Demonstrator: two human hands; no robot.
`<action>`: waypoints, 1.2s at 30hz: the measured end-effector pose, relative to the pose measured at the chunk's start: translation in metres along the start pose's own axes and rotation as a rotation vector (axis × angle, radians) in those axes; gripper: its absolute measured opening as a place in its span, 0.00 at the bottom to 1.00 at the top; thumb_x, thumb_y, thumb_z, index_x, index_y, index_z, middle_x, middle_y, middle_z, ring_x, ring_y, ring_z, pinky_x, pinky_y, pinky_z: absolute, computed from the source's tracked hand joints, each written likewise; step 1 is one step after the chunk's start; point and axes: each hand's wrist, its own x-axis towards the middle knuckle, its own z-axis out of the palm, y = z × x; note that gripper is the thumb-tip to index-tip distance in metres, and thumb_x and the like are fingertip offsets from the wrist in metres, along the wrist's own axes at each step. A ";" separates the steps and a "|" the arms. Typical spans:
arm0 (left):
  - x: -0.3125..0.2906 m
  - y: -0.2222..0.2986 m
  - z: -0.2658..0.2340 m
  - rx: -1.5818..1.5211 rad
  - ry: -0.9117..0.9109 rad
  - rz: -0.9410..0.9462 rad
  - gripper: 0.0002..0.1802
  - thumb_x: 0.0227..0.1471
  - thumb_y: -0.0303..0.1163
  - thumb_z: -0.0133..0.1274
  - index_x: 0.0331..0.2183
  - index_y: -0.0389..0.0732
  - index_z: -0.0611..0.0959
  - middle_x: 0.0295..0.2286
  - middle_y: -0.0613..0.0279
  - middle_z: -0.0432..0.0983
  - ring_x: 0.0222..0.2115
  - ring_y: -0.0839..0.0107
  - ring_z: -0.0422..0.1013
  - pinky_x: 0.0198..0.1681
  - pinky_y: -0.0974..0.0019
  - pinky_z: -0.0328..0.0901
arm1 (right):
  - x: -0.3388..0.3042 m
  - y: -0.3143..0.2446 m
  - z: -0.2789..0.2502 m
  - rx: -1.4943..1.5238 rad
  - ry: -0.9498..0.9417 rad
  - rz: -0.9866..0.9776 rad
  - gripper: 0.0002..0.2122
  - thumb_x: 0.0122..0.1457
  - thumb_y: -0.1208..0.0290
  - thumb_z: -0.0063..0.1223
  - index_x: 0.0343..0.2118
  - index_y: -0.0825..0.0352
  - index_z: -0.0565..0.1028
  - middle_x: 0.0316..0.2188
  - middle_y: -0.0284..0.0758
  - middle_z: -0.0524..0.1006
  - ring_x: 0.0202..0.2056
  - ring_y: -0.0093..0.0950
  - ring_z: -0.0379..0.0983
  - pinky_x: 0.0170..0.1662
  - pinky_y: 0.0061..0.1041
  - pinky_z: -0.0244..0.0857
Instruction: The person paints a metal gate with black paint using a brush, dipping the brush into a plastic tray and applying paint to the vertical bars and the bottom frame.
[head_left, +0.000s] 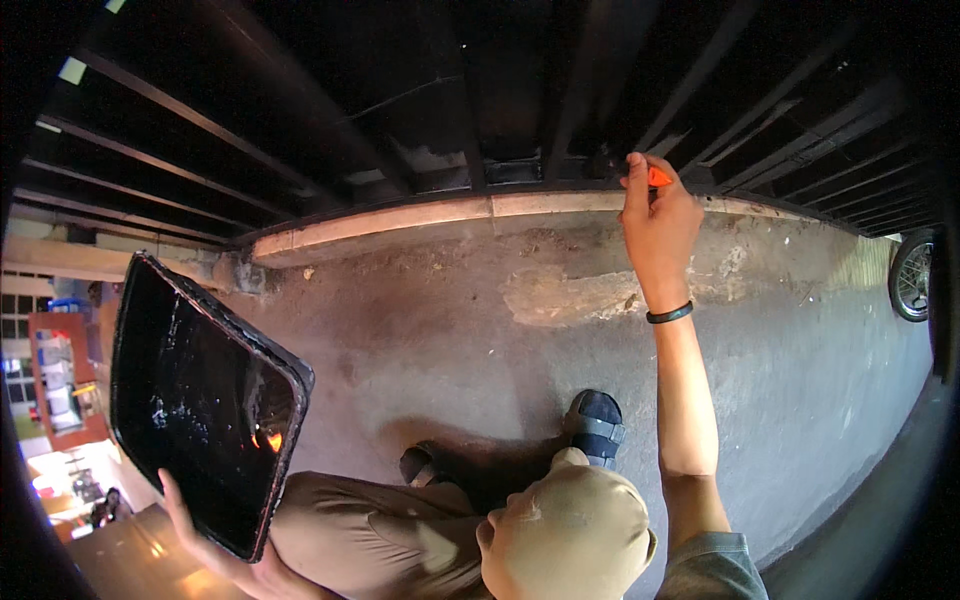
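In my left hand (215, 560) is a black rectangular tray (292, 375), tilted, with the thumb along its near side and the other fingers mostly hidden underneath. Wet, shiny black paint seems to coat the inside, and an orange glint shows there. My right arm reaches far forward. At its end my right hand (662, 220), a dark band on the wrist, is closed around a paintbrush with an orange handle (658, 177). The brush's dark head points left and is hard to make out against the black metal bars (170, 105) at their foot.
A pale ledge (400, 217) runs below the bars, along the stained concrete floor (480, 340). My bent knees (570, 520) and sandalled foot (597, 430) are close in front. A spoked wheel (912, 278) stands at far right; a brown shelf (62, 375) with goods is at far left.
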 end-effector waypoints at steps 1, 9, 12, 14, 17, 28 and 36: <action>0.002 0.005 0.001 -0.023 -0.025 -0.012 0.45 0.52 0.24 0.62 0.69 0.32 0.65 0.64 0.40 0.61 0.65 0.47 0.60 0.70 0.49 0.56 | -0.002 0.000 0.003 0.067 -0.030 0.019 0.12 0.69 0.64 0.58 0.36 0.70 0.84 0.15 0.43 0.75 0.15 0.35 0.73 0.22 0.31 0.61; 0.003 -0.011 -0.005 -0.108 -0.039 0.034 0.48 0.45 0.15 0.62 0.68 0.32 0.67 0.65 0.46 0.63 0.65 0.51 0.63 0.68 0.53 0.60 | 0.000 -0.011 0.005 0.031 -0.056 -0.037 0.14 0.70 0.62 0.57 0.37 0.70 0.84 0.18 0.44 0.77 0.18 0.38 0.75 0.23 0.33 0.64; 0.004 -0.024 -0.005 -0.182 -0.049 0.018 0.47 0.47 0.17 0.62 0.68 0.31 0.65 0.64 0.41 0.62 0.65 0.48 0.62 0.69 0.52 0.59 | 0.001 -0.002 0.017 -0.035 -0.101 -0.172 0.14 0.69 0.62 0.57 0.38 0.69 0.84 0.19 0.45 0.79 0.21 0.43 0.78 0.25 0.35 0.67; 0.003 -0.019 -0.002 -0.171 -0.044 0.002 0.46 0.50 0.22 0.61 0.69 0.30 0.64 0.64 0.37 0.61 0.64 0.45 0.61 0.70 0.49 0.57 | 0.005 -0.002 0.004 -0.125 -0.044 -0.196 0.13 0.69 0.63 0.57 0.38 0.69 0.84 0.22 0.46 0.80 0.23 0.44 0.80 0.26 0.37 0.69; 0.004 -0.020 0.001 -0.165 -0.044 -0.009 0.46 0.50 0.23 0.61 0.69 0.30 0.63 0.64 0.36 0.61 0.65 0.43 0.61 0.70 0.48 0.56 | -0.011 0.000 -0.005 -0.189 -0.059 -0.297 0.10 0.68 0.65 0.59 0.39 0.67 0.84 0.27 0.46 0.83 0.27 0.47 0.82 0.29 0.38 0.73; -0.006 0.019 -0.007 0.236 -0.143 0.234 0.46 0.52 0.34 0.56 0.69 0.28 0.63 0.68 0.36 0.56 0.70 0.43 0.52 0.74 0.45 0.45 | -0.049 0.039 -0.069 0.165 0.035 0.290 0.15 0.72 0.62 0.55 0.44 0.71 0.82 0.27 0.40 0.85 0.23 0.21 0.81 0.26 0.25 0.71; 0.005 -0.047 -0.019 0.094 -0.115 0.286 0.45 0.49 0.30 0.57 0.68 0.28 0.65 0.67 0.32 0.57 0.70 0.44 0.52 0.74 0.45 0.44 | 0.003 0.052 -0.063 0.045 0.038 0.112 0.15 0.71 0.62 0.57 0.39 0.72 0.83 0.20 0.43 0.81 0.19 0.32 0.79 0.24 0.29 0.67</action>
